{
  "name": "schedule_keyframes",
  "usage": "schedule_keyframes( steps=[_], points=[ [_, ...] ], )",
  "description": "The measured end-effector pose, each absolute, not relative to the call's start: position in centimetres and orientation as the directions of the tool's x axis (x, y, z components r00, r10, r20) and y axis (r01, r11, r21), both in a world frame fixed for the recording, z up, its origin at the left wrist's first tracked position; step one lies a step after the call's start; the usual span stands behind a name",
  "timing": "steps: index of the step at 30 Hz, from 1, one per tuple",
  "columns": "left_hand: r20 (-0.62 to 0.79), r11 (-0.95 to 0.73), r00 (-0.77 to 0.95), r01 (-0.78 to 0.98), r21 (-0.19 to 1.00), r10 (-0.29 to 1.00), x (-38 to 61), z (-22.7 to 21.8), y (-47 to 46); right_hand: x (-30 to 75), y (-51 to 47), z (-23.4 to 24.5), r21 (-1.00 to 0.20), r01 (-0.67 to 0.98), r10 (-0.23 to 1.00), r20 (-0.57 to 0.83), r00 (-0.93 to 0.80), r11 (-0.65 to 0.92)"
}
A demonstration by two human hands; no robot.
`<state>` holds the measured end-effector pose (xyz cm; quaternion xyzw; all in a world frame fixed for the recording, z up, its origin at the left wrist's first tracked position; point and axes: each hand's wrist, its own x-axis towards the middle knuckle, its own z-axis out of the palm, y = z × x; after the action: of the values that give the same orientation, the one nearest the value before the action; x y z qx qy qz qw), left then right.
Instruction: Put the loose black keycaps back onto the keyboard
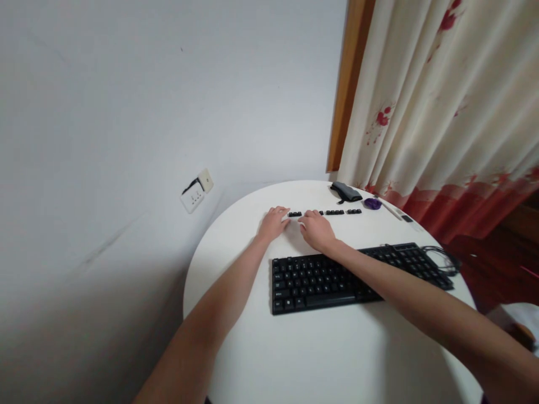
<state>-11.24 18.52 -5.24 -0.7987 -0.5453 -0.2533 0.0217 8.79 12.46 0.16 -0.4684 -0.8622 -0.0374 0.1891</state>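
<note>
A row of small black keycaps runs across the white round table (248, 269), behind a black keyboard (324, 278). My left hand (273, 223) is at the left end of this row, thumb and fingers apart, its fingertips beside the leftmost keycaps (295, 214). My right hand (318, 230) lies just right of them with its fingers spread and bent, covering part of the row. More keycaps (335, 212) show to its right, and another small group (354, 211) ends the row. My right forearm crosses over the keyboard and hides some of its keys.
At the back right lie a dark grey pouch (347, 192), a purple item (373, 203) and a thin white tool (391, 210). The keyboard's cable (442, 255) is coiled near the right edge. A wall with a socket (192, 198) stands left; a curtain (404, 112) hangs right.
</note>
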Motion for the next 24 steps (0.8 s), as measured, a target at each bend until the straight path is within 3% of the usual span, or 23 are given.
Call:
schedule_keyframes(
  steps=[6,11,17,21,24],
  points=[
    [0.426,-0.428,0.298,0.869,0.250,0.854,-11.2,-5.3,18.5,7.1,18.6,-0.7,0.051,0.849,0.794,0.328,-0.512,0.527],
    [0.442,-0.441,0.312,0.869,0.225,0.841,-11.2,-5.2,18.3,6.1,20.4,-1.7,0.100,0.824,0.766,0.320,-0.558,0.558],
    [0.440,-0.440,0.280,0.840,0.318,0.853,-11.3,-5.2,18.7,5.8,20.8,-2.2,0.158,0.772,0.705,0.328,-0.629,0.615],
    [0.443,-0.419,0.247,0.839,0.347,0.862,-11.5,-5.5,19.0,5.8,20.0,-2.0,0.172,0.743,0.679,0.313,-0.664,0.647],
    [0.449,-0.399,0.213,0.838,0.373,0.868,-11.6,-5.6,18.9,6.0,18.6,-1.7,0.095,0.744,0.680,0.341,-0.648,0.661]
  ],
)
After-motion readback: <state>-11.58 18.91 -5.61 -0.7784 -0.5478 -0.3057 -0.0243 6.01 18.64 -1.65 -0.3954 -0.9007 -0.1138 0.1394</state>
